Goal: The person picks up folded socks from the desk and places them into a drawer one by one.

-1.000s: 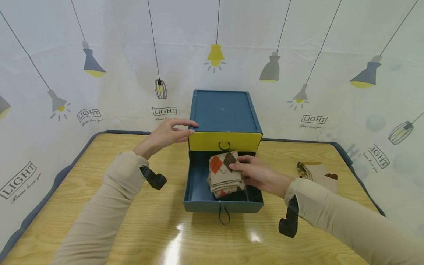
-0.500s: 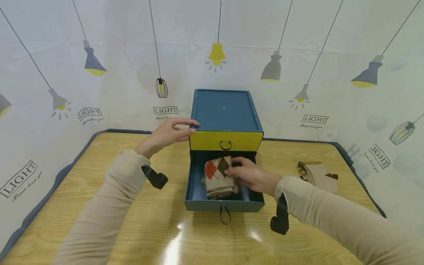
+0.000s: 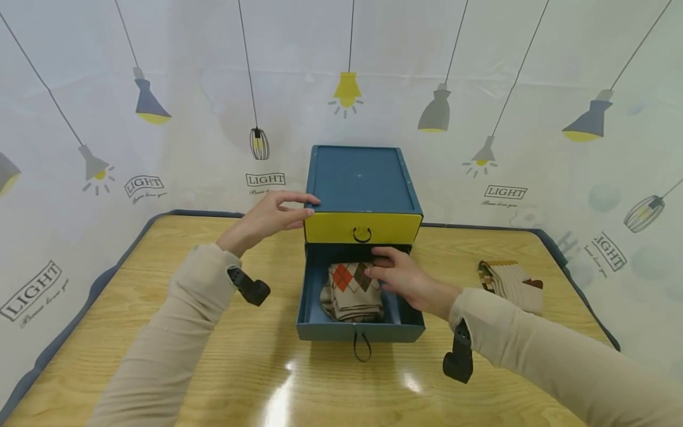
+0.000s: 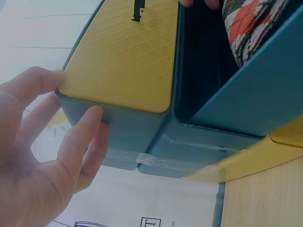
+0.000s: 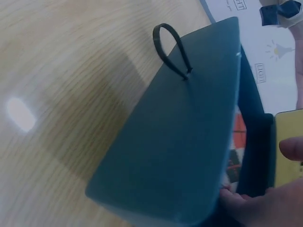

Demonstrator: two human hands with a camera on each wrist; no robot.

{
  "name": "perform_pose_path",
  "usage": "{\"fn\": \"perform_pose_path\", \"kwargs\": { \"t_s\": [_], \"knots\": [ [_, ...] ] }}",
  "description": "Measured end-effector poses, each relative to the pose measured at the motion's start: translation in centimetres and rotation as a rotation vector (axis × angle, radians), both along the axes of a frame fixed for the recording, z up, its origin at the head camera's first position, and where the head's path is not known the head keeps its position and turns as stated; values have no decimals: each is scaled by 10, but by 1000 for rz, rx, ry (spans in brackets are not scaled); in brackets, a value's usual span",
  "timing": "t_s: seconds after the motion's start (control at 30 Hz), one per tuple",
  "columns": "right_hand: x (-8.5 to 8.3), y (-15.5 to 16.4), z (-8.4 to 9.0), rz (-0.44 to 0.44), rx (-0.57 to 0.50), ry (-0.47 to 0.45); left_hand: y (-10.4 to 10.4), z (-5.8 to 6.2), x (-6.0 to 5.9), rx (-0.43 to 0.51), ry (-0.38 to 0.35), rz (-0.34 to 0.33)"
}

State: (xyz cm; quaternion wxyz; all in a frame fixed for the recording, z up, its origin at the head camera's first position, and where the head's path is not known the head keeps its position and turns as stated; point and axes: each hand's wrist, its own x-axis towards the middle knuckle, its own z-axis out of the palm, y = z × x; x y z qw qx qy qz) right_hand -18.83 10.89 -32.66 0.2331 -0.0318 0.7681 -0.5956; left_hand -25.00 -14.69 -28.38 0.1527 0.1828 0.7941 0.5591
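Both hands are well apart from each other and neither appears to clamp anything: the left hand [image 3: 262, 220] rests loosely extended fingers on a cabinet corner, while the right hand [image 3: 408, 280] reaches into a drawer, its thumb and fingers spread. Beneath everything stretches a wood-grain table [image 3: 224, 362]. On it stands the blue cabinet [image 3: 358, 175], with its yellow upper drawer [image 3: 336, 228] closed and its blue lower drawer [image 3: 328, 333] pulled out. Inside that lower drawer sit the folded argyle socks [image 3: 354, 293], stacked just behind the front wall; whether the right thumb touches them, I cannot tell. Another folded beige pair [image 3: 509, 283] lies on the table, beyond the drawer to the right. Smallest is the black loop pull [image 5: 160, 50] on the lower drawer's front.

As I judge it, the stack could slump or unfold if a withdrawing finger snagged its top layer. Pushing the drawer without the left hand's bracing might slide the whole cabinet, and raised fabric could catch beneath the upper drawer.
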Motion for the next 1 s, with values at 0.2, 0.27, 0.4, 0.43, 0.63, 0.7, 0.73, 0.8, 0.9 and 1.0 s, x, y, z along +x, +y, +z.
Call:
{"fn": "perform_pose_path", "kwargs": {
  "t_s": [0.2,0.27,0.4,0.43,0.63,0.7,0.73,0.8,0.9,1.0],
  "knots": [
    [6,7,12,56,-16,78,-1,-2,-1,8,5,-1],
    [10,10,20,82,-58,92,-2,-2,-2,5,9,-3],
    [26,19,39,140,-104,151,-2,-2,-3,7,15,-7],
    [30,22,43,152,-104,169,-2,-3,-3,9,15,-9],
    [63,35,49,176,-143,281,-2,-2,-3,17,19,-13],
    [74,37,38,181,-162,312,-2,-2,-3,14,25,-11],
    [80,37,30,186,-170,327,-2,-2,-3,15,24,-12],
    [90,38,10,202,-177,340,-2,-2,-3,13,23,-16],
    [102,40,-23,222,-235,332,-1,-3,-3,11,20,-22],
    [110,39,-48,219,-281,287,-1,-4,-3,8,24,-27]
  ]
}}
